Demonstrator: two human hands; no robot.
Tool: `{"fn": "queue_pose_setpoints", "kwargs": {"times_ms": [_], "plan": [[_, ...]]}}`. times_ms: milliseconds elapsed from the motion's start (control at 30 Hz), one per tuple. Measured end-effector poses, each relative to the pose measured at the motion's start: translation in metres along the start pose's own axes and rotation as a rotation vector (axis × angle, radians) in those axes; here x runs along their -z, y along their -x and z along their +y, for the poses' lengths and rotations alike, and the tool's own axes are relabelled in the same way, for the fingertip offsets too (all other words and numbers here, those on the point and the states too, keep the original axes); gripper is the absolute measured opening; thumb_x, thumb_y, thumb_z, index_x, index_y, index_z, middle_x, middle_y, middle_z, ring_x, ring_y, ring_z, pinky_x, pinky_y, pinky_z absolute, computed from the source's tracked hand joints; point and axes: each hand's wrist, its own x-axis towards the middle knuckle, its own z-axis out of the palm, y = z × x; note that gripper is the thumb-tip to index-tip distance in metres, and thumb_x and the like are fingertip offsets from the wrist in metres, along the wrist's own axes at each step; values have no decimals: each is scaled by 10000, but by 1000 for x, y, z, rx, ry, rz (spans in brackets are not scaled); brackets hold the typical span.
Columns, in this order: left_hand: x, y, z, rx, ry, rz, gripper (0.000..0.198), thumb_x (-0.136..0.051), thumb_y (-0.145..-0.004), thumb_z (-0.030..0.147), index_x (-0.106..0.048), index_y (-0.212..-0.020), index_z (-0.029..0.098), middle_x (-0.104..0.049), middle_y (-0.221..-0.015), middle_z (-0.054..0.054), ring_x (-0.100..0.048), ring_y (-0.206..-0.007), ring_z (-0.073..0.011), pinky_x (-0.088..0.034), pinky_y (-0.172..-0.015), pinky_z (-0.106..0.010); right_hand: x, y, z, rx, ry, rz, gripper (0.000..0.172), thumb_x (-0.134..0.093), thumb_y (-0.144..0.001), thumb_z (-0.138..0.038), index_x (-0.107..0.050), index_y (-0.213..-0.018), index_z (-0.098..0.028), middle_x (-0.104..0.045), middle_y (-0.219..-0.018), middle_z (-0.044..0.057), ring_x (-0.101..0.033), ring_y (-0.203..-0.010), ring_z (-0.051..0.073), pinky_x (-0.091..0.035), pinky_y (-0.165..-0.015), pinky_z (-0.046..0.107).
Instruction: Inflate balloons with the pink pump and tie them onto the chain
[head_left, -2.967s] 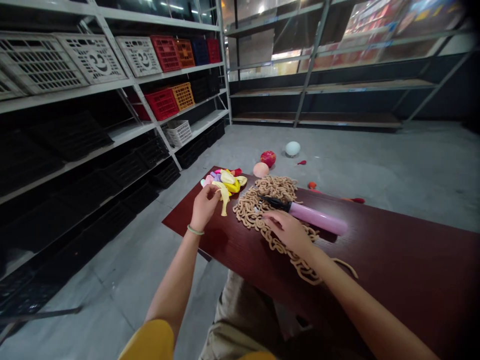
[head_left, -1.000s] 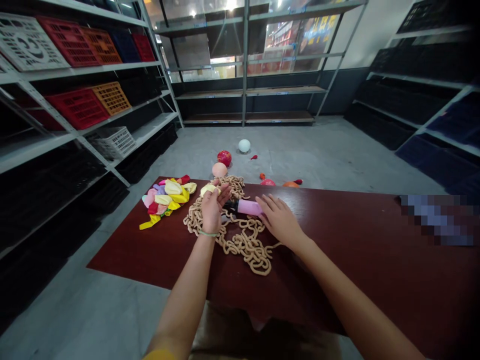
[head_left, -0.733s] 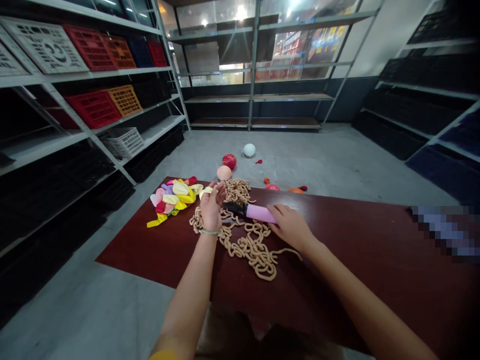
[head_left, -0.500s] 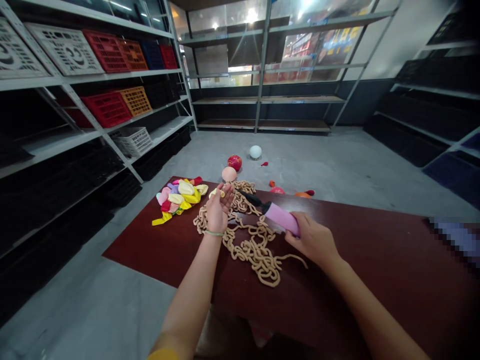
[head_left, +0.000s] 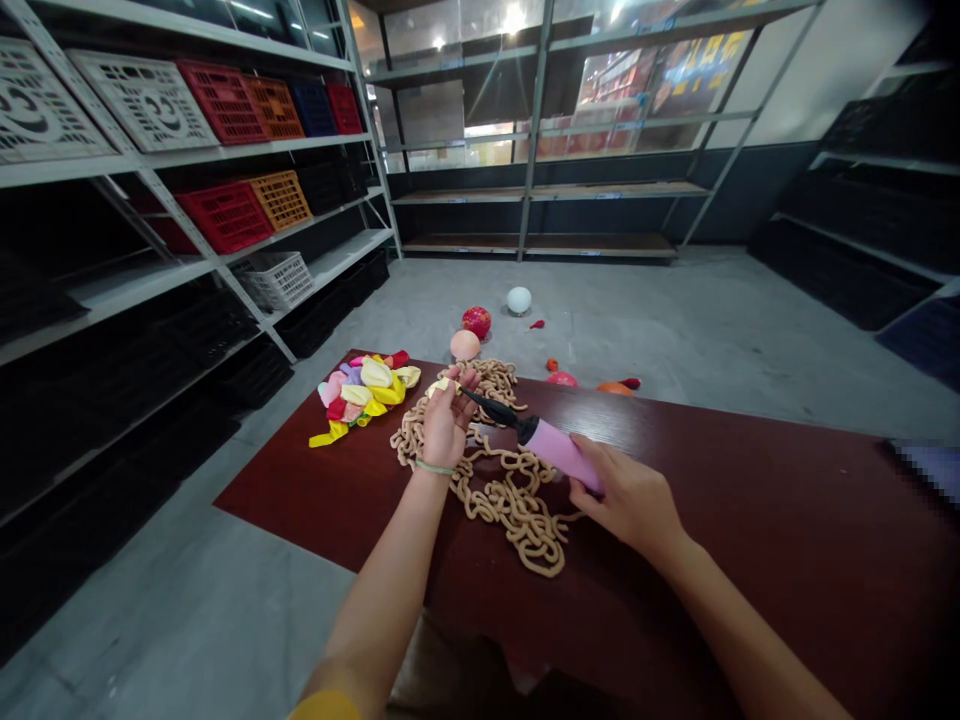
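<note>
My right hand (head_left: 634, 498) is wrapped round the pink barrel of a balloon pump (head_left: 559, 450). The pump's black tapered nozzle points left, its tip at the fingers of my left hand (head_left: 448, 420). Between my left thumb and fingers is a pale yellow balloon (head_left: 442, 386), uninflated and mostly covered by the hand. I cannot tell whether the nozzle tip sits inside the balloon's neck. Under and around both hands lies a tangled tan rope (head_left: 517, 510). Left of my left hand is a pile of limp balloons (head_left: 367, 390) in yellow, pink, red and purple.
The dark red table (head_left: 712, 480) extends to the right, with a pixelated object (head_left: 926, 470) at its edge. Beyond it, a white balloon (head_left: 519, 300), a red balloon (head_left: 476, 322) and a peach balloon (head_left: 465, 345) are seen. Shelves with crates (head_left: 225, 215) line the left.
The pump has shifted left, bringing its nozzle tip from just right of my left hand to the fingers holding the balloon. The view has shifted slightly.
</note>
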Motion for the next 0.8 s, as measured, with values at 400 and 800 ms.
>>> {"fn": "queue_pose_setpoints", "kwargs": {"times_ms": [400,800], "plan": [[-3,3,-5,-30,-95,-33,368,-596,-914,332,-586,-1254,191,-683,-1243,-116,-645,-1163,-213,-521,-898,-293,2,-1,-1,-12,-9,-16,512,-536,-841,-313,-516,-1339,-199,-702,-1144,88,-682,-893,229,-507,-694,318],[-15,12,-25,-28,-77,-36,400,-630,-886,375,-578,-1237,190,-718,-1131,-93,-677,-1079,-225,-508,-958,-375,-2,0,-5,-48,-44,-55,509,-526,-864,-331,-463,-1355,-213,-700,-1131,84,-684,-912,234,-500,-699,319]]}}
